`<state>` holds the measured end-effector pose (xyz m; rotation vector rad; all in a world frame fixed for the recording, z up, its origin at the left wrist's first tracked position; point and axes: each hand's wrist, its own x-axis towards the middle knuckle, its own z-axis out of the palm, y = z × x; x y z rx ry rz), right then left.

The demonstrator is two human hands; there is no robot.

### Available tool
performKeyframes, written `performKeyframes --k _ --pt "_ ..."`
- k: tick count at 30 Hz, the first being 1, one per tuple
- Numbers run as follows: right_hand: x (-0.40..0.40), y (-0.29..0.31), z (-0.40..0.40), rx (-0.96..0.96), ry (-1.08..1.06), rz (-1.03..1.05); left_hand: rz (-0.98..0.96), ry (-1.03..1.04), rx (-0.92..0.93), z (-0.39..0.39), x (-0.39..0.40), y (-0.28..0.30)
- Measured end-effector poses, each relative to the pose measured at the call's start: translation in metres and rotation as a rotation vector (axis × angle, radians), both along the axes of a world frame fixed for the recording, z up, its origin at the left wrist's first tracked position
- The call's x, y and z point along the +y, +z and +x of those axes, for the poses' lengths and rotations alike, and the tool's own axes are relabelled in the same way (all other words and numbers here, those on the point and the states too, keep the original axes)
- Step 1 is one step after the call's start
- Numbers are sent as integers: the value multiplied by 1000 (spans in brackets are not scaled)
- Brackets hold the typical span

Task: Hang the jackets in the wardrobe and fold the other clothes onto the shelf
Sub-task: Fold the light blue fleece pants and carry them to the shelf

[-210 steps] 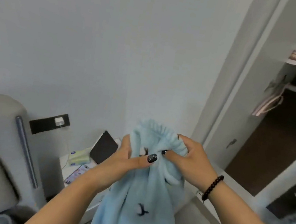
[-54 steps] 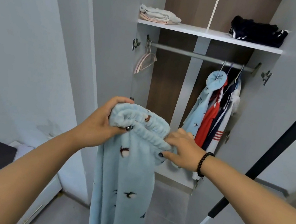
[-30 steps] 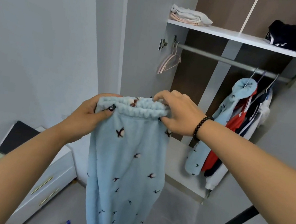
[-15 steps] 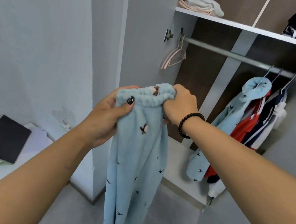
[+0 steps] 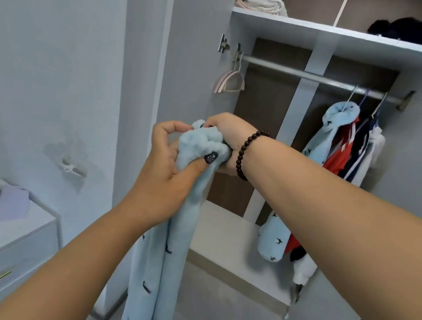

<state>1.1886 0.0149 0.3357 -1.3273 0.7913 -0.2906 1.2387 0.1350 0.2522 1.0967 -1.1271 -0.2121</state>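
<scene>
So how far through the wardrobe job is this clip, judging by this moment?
Well along, it seems. Done: jackets hang on the rail, and folded piles sit on the shelf, a pale one and a dark one. In hand: the left hand and right hand grip the bunched top of the blue fleece trousers, which hang unfolded. Left: folding and shelving them.

rail [image 5: 287,71] free left of jackets [image 5: 345,142]

Soft, even daylight fills the room, with no glare. Faint shadows sit under the shelf [image 5: 348,36] and inside the wardrobe [image 5: 261,129]. Wide-angle distortion bends straight edges near the borders; the picture is slightly soft throughout.
</scene>
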Motion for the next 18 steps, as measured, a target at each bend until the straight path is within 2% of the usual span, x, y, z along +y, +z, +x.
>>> performKeyframes --k 5,8,10,13,16,18 --pt "51 -27 -24 -80 -58 -218 -235 76 -78 -35 46 -39" --pt "82 -29 -32 106 -116 -495 -298 82 -69 -51 76 -52" --pt "108 -30 -40 140 -104 -624 -261 110 -85 -60 98 -61" --pt "140 -26 -43 345 -112 -833 -103 216 -126 -67 123 -70" --pt "171 -11 -43 393 -118 -1014 7 360 -252 -68 144 -85" --pt "185 -6 -45 415 -105 -1080 62 374 -324 -65 163 -101"
